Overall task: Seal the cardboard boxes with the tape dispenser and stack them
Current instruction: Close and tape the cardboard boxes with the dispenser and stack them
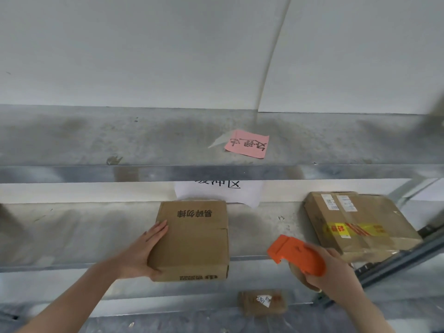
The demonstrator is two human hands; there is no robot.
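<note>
on the middle shelf (72,231) of a metal rack, the left hand (141,255) holds the cardboard box (194,243) by its left edge, with the fingers flat on the top and the thumb wrapped round the near left corner. the box sits at the front lip of the shelf, squarish and a little longer from near to far. a flap line notches its right edge. i judge the seam runs left to right across the top, though most of it is too faint to follow, and i cannot tell whether any tape is on it.

right of the box and clear of it, the orange tape dispenser (298,255) hangs in the air with its nose aimed up and left at the box. the right hand (336,272) is clenched round its body and roll. this hand must travel leftward, so the coming move likely turns on lining the nose up with that seam while the left hand steadies the box.

further right on the same shelf lies a second box (360,227), taped with a yellow band and turned askew. a small parcel (263,302) rests on the shelf below.

above, the upper shelf (96,135) carries a pink note (247,144). a white sheet (216,192) hangs on the pale wall behind the box.
</note>
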